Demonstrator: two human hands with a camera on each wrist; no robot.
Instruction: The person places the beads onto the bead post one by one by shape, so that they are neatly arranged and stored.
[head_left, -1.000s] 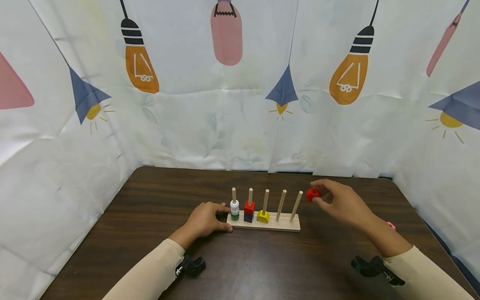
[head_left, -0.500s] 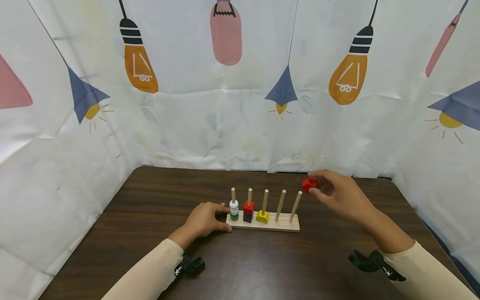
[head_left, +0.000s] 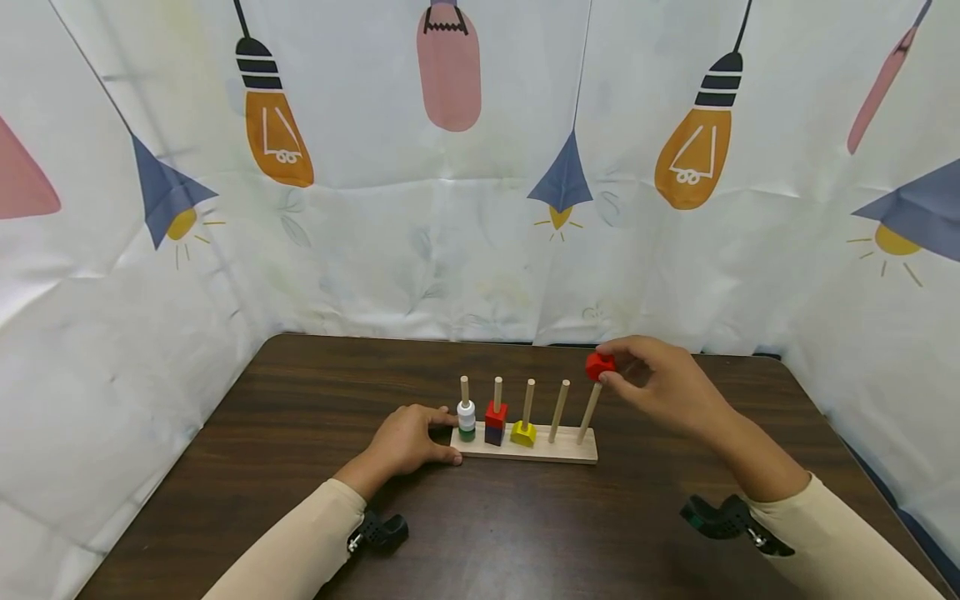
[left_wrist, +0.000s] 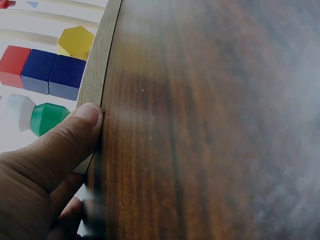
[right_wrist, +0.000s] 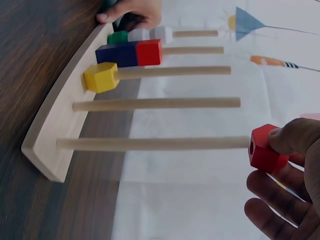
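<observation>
A wooden peg stand (head_left: pixel 573 452) with several upright pegs sits on the table. My left hand (head_left: pixel 405 437) grips its left end, thumb at the front edge and fingers behind. Between right thumb and fingers, my right hand (head_left: pixel 663 383) pinches a red hexagonal bead (head_left: pixel 597 365) at the top of the rightmost peg (right_wrist: pixel 160 144). In the right wrist view that peg's tip meets the bead's face; whether it has entered the hole I cannot tell. White beads (head_left: pixel 466 413) sit above a green one on the leftmost peg, beside a red block (head_left: pixel 496 413) over dark blue.
A yellow bead (head_left: pixel 522 434) is at the bottom of the middle peg. The dark wooden table (head_left: pixel 337 375) extends around the stand. Behind it hangs a white sheet (head_left: pixel 360 250) printed with lamps. A black wrist camera (head_left: pixel 720 518) sits below the right wrist.
My right hand has carried the red bead up and left, from right of the stand to the rightmost peg's top. The left hand keeps its hold on the stand.
</observation>
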